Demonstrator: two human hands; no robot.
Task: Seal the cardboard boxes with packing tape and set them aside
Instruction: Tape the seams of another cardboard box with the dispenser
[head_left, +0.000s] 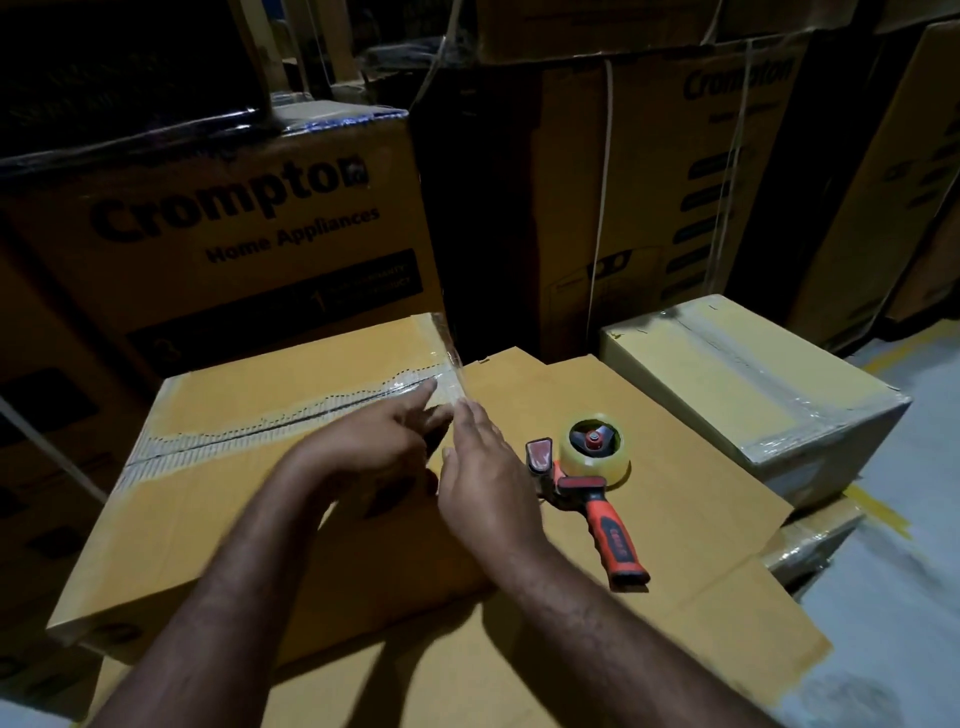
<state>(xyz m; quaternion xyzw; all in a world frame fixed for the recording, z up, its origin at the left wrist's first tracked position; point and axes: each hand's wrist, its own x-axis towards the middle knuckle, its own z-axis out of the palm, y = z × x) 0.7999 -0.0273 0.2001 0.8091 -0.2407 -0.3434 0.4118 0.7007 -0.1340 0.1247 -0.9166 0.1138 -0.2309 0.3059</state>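
Nearest the camera, two bare forearms reach in from the lower edge and cross over a flat cardboard sheet (691, 525) that serves as the work surface. On the sheet's left part sits the cardboard box (208, 499) being sealed, its flaps closed and a strip of clear tape (280, 418) running along the top seam to the right edge, where more tape folds down over the corner. The left hand (384, 441) lies on the box top near that right end of the seam, fingers straight and pointing up and to the right, gripping nothing. The right hand (483, 483) is just beside it at the box's right edge, open with fingers together and straight; motion blur hides whether the fingertips touch the tape. Just to the right of that hand, the tape dispenser (589, 480) lies on the sheet, its red-and-black handle toward the camera. Farther right stands a smaller sealed box (748, 384) on the pale floor (914, 519). Behind everything rises a printed Crompton carton (234, 223), with taller strapped cartons (649, 182) beside it.
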